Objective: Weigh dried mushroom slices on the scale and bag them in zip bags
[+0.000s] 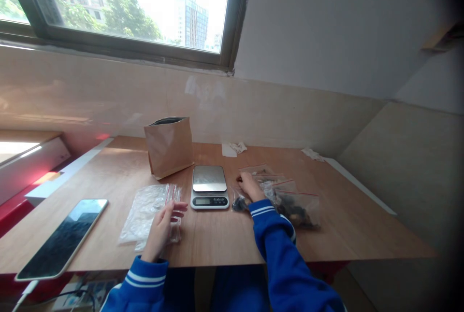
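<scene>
My left hand (162, 228) reaches over a stack of clear zip bags (139, 213), its fingers stretched out and slightly apart. Nothing shows in its grasp. To the right of the scale, my right hand (251, 187) has its fingers curled together above a small clear bag with dark pieces (239, 204). What the fingertips pinch, if anything, is too small to tell. A filled zip bag (302, 210) with dark and brown dried pieces lies beside that wrist, with more red-edged bags behind it. Between my hands stands a digital kitchen scale (209, 184), its steel plate bare.
A brown paper pouch (169, 148) stands upright with its top open behind the scale. At the left lies a phone (63, 239) with a white cable (27, 292). Crumpled white paper (237, 148) sits near the wall; another scrap (312, 154) lies at the back right.
</scene>
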### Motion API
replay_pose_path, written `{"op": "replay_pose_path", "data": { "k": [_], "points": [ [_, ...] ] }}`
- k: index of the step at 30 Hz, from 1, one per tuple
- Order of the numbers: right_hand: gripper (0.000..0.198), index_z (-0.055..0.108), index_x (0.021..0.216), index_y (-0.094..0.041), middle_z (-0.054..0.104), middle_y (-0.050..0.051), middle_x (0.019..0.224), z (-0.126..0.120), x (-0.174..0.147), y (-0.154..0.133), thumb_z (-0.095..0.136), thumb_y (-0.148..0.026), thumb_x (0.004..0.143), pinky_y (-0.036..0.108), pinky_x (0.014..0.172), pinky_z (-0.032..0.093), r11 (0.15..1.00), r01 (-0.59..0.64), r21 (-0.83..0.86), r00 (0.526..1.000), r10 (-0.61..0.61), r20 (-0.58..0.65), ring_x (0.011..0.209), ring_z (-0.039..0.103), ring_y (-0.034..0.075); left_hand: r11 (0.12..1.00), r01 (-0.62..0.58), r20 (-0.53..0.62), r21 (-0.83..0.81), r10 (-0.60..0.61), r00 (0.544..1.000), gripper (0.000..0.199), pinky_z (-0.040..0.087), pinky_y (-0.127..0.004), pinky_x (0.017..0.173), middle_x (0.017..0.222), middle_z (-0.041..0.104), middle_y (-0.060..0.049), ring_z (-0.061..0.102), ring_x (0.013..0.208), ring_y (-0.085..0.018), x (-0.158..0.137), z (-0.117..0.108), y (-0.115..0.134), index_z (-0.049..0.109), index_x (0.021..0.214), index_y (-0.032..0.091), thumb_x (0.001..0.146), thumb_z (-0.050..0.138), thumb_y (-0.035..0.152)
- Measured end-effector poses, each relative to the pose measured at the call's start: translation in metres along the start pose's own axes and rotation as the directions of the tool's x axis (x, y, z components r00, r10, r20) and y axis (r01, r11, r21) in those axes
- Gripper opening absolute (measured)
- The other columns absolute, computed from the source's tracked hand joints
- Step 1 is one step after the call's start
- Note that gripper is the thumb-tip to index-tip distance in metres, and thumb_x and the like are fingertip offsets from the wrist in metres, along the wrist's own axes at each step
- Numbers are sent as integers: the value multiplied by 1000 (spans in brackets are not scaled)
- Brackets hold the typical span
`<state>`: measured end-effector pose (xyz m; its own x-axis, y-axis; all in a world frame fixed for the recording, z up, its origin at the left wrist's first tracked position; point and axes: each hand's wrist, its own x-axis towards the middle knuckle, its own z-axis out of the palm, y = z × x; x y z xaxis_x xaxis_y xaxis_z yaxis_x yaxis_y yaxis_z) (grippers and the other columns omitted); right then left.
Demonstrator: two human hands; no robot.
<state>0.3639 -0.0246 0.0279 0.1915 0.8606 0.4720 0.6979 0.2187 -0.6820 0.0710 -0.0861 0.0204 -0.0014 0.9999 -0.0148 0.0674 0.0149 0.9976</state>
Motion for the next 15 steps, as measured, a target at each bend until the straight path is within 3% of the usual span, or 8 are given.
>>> {"op": "replay_pose_path", "data": {
  "k": [4,8,11,15],
  "points": [
    [28,56,115,-19,56,8,119,-13,-11,-10,52,-34,91,39,85,50,1000,-5,23,1000,5,-11,100,58,19,1000,-24,1,15,24,1000,50,50,-33,70,92,69,-11,63,76,-20,1,2,-3,68,89,14,81,45,58],
    [27,64,108,-20,64,9,112,-19,-44,-13,52,-35,89,36,85,49,990,-24,136,999,28,-29,97,60,20,991,-128,-222,29,131,966,48,50,-33,73,116,59,-11,61,87,-19,11,-5,-4,53,114,18,80,51,52],
    [29,65,108,-20,67,9,108,-19,-75,-6,54,-34,85,35,83,50,924,-127,361,986,78,146,96,62,22,976,-194,-392,93,216,894,56,48,-39,85,127,49,-12,56,102,-22,28,-17,-4,42,123,21,77,57,49],
    [27,69,102,-19,69,8,104,-18,-83,10,58,-31,80,37,84,50,886,-229,403,954,122,274,94,64,22,950,-182,-468,252,284,837,88,42,-49,94,138,31,-19,46,118,-31,63,-38,-4,26,134,18,64,69,48]
  ]
}}
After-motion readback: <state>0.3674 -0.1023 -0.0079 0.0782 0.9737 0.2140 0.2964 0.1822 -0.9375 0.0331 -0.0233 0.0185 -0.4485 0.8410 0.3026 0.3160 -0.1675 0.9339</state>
